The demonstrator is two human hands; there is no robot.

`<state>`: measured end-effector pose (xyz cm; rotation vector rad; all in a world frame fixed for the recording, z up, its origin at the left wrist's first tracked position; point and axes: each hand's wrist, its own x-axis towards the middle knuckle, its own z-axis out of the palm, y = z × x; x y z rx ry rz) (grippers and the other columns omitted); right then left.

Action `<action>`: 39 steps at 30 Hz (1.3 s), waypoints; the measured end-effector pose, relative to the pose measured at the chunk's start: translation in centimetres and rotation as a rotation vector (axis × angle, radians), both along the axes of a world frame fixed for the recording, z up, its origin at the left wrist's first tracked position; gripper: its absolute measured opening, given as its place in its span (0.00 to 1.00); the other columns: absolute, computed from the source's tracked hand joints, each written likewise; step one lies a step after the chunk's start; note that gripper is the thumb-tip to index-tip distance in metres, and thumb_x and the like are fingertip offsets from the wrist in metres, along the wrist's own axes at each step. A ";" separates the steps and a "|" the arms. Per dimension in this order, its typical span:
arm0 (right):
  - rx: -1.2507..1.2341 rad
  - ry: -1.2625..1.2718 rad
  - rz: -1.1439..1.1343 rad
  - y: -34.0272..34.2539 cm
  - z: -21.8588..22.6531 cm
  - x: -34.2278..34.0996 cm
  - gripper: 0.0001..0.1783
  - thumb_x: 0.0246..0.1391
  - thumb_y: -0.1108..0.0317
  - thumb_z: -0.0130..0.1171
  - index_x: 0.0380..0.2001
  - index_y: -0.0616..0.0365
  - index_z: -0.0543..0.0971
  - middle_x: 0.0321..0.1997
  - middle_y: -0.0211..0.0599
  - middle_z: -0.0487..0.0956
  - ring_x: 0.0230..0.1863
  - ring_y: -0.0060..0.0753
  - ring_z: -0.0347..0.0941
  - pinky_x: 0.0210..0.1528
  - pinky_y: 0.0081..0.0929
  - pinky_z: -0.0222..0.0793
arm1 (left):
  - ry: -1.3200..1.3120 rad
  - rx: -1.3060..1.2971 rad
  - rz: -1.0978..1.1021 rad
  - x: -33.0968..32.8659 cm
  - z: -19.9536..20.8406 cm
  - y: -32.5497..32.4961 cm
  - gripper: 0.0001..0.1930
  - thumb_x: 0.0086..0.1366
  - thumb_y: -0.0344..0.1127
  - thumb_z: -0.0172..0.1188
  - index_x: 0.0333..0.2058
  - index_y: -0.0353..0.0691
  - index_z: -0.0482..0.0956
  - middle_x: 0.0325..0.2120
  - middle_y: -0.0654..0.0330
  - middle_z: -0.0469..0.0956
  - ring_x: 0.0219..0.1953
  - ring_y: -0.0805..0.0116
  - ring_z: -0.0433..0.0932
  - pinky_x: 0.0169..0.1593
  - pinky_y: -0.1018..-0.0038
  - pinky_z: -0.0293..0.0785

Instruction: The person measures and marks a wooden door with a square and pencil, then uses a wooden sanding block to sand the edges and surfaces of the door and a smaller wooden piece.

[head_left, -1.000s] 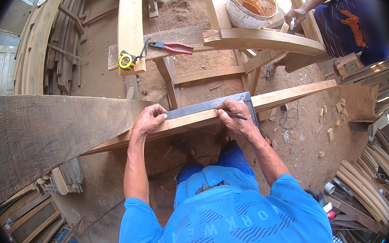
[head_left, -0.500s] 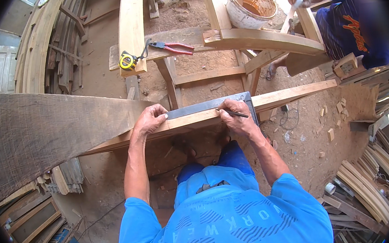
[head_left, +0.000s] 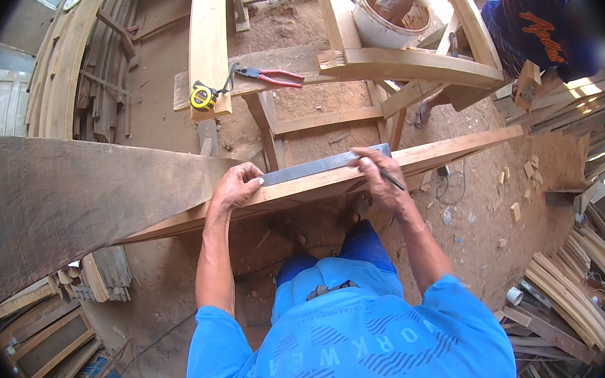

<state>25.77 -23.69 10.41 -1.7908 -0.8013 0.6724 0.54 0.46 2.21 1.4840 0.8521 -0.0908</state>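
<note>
A grey metal carpenter's square [head_left: 308, 168] lies along the top of a long wooden beam [head_left: 451, 147] that runs across in front of me. My left hand [head_left: 235, 187] pinches the left end of the square's blade against the wood. In my right hand [head_left: 383, 177], beside the square's right corner, is a dark pencil [head_left: 393, 179], tip end pointing down to the right or hidden; I cannot tell. The right hand covers much of that corner, so the square's short arm is mostly hidden.
A wide dark plank [head_left: 85, 199] overlaps the beam's left end. Ahead, a yellow tape measure [head_left: 202, 96] and red-handled pliers [head_left: 273, 77] lie on boards. At the far right a co-worker reaches into a bucket [head_left: 378, 28] and holds a wooden block [head_left: 526, 86]. Wood scraps lie right.
My right hand has drawn back from the beam's edge and shifted right with the pencil turned. The left hand stays put. The co-worker's hand has moved into the bucket.
</note>
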 end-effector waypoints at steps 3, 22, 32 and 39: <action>-0.109 -0.362 -0.141 -1.7 -0.1 1.8 0.17 0.60 0.63 0.61 0.47 0.63 0.81 0.37 0.50 0.83 0.41 0.52 0.79 0.48 0.41 0.73 | 0.004 0.047 0.001 -0.4 -0.3 -0.1 0.05 0.61 0.29 0.64 0.35 0.36 0.81 0.27 0.68 0.78 0.31 0.80 0.72 0.38 0.76 0.72; -0.335 -0.756 -0.091 -3.3 -3.0 3.5 0.17 0.55 0.60 0.66 0.39 0.62 0.76 0.35 0.51 0.76 0.41 0.55 0.72 0.47 0.48 0.66 | -0.032 0.258 0.037 -0.7 1.1 -1.4 0.05 0.62 0.29 0.64 0.36 0.37 0.82 0.26 0.64 0.81 0.30 0.77 0.77 0.38 0.73 0.76; -0.475 -0.706 -0.061 -3.0 -2.7 3.8 0.20 0.53 0.57 0.67 0.38 0.64 0.76 0.34 0.57 0.76 0.40 0.60 0.72 0.46 0.51 0.66 | -0.077 0.289 0.036 -0.9 0.4 -1.4 0.06 0.61 0.30 0.65 0.36 0.37 0.82 0.26 0.63 0.81 0.29 0.76 0.77 0.37 0.73 0.76; -0.551 -0.664 -0.031 -2.8 -2.8 4.4 0.23 0.53 0.53 0.67 0.38 0.64 0.77 0.32 0.60 0.77 0.38 0.62 0.74 0.43 0.54 0.68 | -0.056 0.278 0.023 -0.8 0.3 -1.2 0.06 0.61 0.31 0.65 0.36 0.37 0.82 0.26 0.62 0.81 0.29 0.75 0.78 0.37 0.72 0.76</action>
